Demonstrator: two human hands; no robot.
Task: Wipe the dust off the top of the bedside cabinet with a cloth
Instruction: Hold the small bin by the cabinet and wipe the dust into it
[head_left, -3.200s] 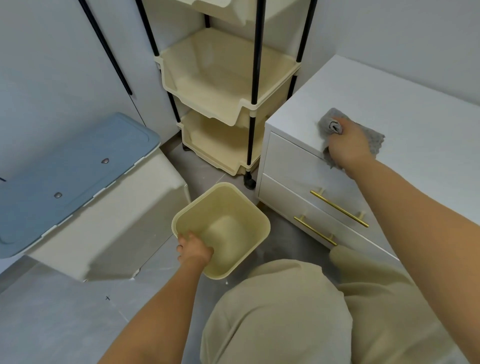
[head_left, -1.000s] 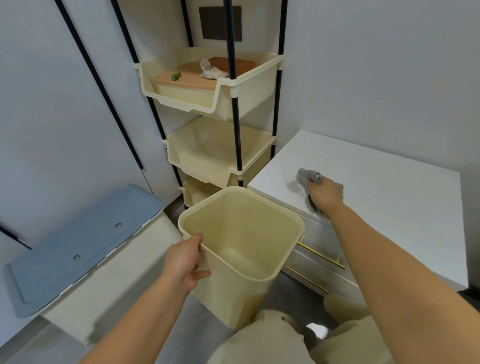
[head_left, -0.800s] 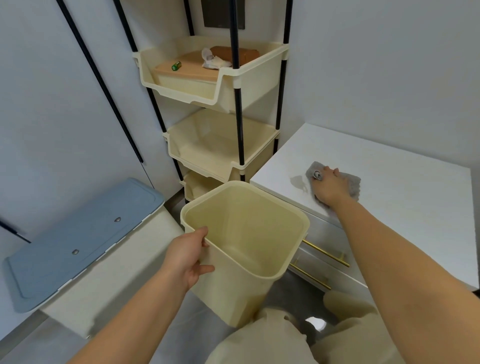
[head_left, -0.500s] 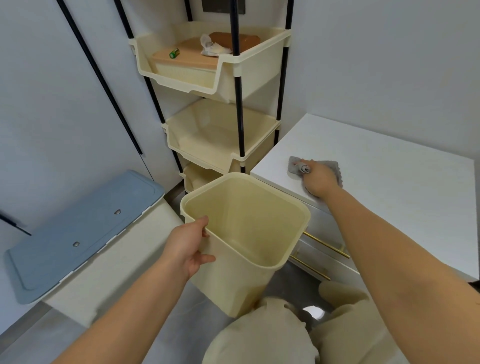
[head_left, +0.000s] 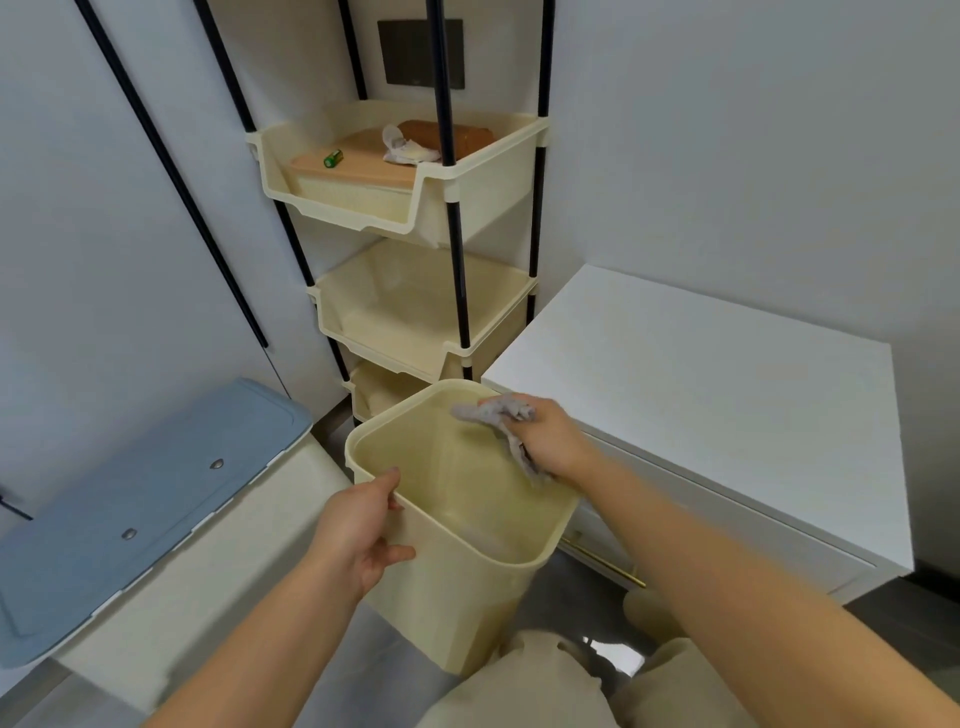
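Note:
The white bedside cabinet (head_left: 701, 374) stands at the right, its top bare, gold handles on its drawers. My right hand (head_left: 550, 441) grips a crumpled grey cloth (head_left: 498, 415) and holds it over the open mouth of a cream plastic bin (head_left: 467, 530), just off the cabinet's front left corner. My left hand (head_left: 358, 530) clasps the bin's near rim and holds it up against the cabinet's edge. The bin looks empty inside.
A cream three-tier rack (head_left: 415, 249) with black posts stands behind the bin; its top tray holds a battery, crumpled paper and a brown item. A white box with a blue lid (head_left: 130, 499) sits at the left. My knees are below.
My right hand swept the cloth off the cabinet's front left corner and now holds it over the bin. The left hand lifted the bin from the floor to the cabinet's edge.

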